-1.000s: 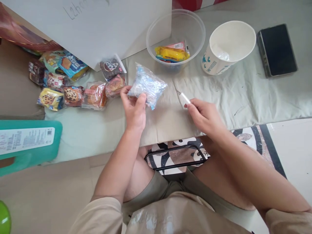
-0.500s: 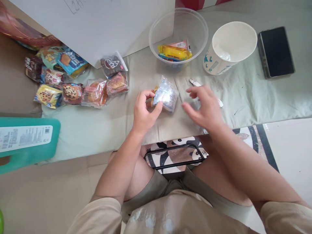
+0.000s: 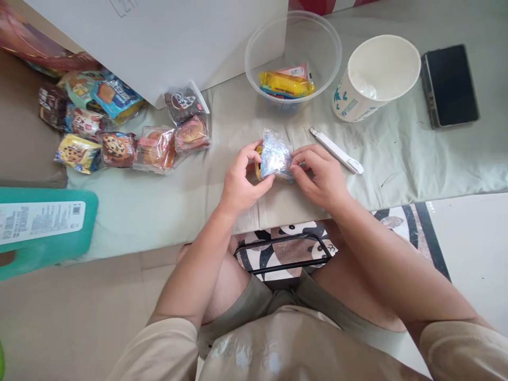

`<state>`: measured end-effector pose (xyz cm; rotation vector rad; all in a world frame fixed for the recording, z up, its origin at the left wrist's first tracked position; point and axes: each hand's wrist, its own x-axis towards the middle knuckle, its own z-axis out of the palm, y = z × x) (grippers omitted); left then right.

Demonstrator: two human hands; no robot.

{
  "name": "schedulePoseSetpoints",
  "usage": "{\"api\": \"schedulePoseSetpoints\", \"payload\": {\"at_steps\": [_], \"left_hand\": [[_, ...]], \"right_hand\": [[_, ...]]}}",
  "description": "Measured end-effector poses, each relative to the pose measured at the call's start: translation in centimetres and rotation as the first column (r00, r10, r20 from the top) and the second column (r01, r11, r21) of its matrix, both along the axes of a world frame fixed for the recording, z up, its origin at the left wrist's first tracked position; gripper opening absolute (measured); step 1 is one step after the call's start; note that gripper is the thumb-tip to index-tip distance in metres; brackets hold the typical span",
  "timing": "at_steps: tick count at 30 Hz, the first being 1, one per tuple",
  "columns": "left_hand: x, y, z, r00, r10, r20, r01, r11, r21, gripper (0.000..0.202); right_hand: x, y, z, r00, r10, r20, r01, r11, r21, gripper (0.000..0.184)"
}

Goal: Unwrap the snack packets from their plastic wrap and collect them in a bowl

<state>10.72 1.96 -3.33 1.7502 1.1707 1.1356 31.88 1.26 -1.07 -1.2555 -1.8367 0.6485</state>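
Observation:
A shiny clear-wrapped snack packet [image 3: 275,153], with a bit of yellow at its left side, is between my hands over the cloth. My left hand [image 3: 245,177] grips its left side, thumb along the lower edge and fingers behind. At the packet's right edge, my right hand [image 3: 317,174] pinches the wrapper with closed fingertips. What lies inside the packet is hard to make out through the glare. Just right of my right hand lies a white utility knife [image 3: 337,151], its body slanting down to the right.
Behind the packet stand a clear plastic bowl [image 3: 254,79] holding snack packets and a paper cup [image 3: 353,106] with clear plastic inside. A dark-screened device [image 3: 451,85] lies far right. Several wrapped snacks [image 3: 154,150] sit at left, near a white board [image 3: 198,42] and a green jug [image 3: 89,222].
My right hand has moved left from above the knife and closed on the packet's right edge, uncovering the knife. My left hand and the packet have shifted slightly right.

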Motion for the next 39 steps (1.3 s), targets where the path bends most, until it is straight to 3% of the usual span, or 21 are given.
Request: {"api": "schedulePoseSetpoints", "payload": {"at_steps": [8,12,15,19,25,30,34,39], "left_hand": [[-0.1,0.2,0.3,0.995,-0.002,-0.096,0.010,0.997,0.079,0.037],[-0.2,0.2,0.6,0.992,-0.064,-0.107,0.079,0.986,0.144,0.028],[0.0,-0.3,0.4,0.984,-0.175,-0.012,0.175,0.975,0.139,0.047],[0.2,-0.7,0.1,0.952,-0.283,0.115,0.281,0.959,0.034,0.074],[0.1,0.0,0.1,0.959,-0.258,0.120,0.267,0.961,-0.070,0.075],[-0.2,0.4,-0.3,0.939,-0.308,0.153,0.304,0.952,0.049,0.078],[-0.4,0.7,-0.6,0.944,-0.304,0.129,0.297,0.952,0.072,0.077],[-0.4,0.8,-0.5,0.951,-0.289,0.106,0.283,0.957,0.067,0.074]], "right_hand": [[-0.2,-0.5,-0.1,1.000,0.002,0.013,-0.001,0.999,-0.049,0.009],[0.0,-0.3,-0.2,0.999,-0.048,0.014,0.047,0.996,0.071,0.018],[0.1,-0.2,0.1,1.000,-0.020,-0.016,0.023,0.989,0.147,0.027],[0.2,-0.1,0.4,0.996,0.056,-0.063,-0.054,0.998,0.041,0.028],[0.4,0.2,0.2,0.982,-0.033,-0.185,-0.003,0.981,-0.193,0.025],[0.7,0.2,0.4,0.979,-0.001,-0.205,-0.042,0.978,-0.205,0.021],[0.7,0.0,0.6,0.984,-0.060,-0.170,0.013,0.963,-0.268,0.021],[0.7,-0.3,1.2,0.992,-0.079,-0.102,0.059,0.980,-0.189,0.015]]}}
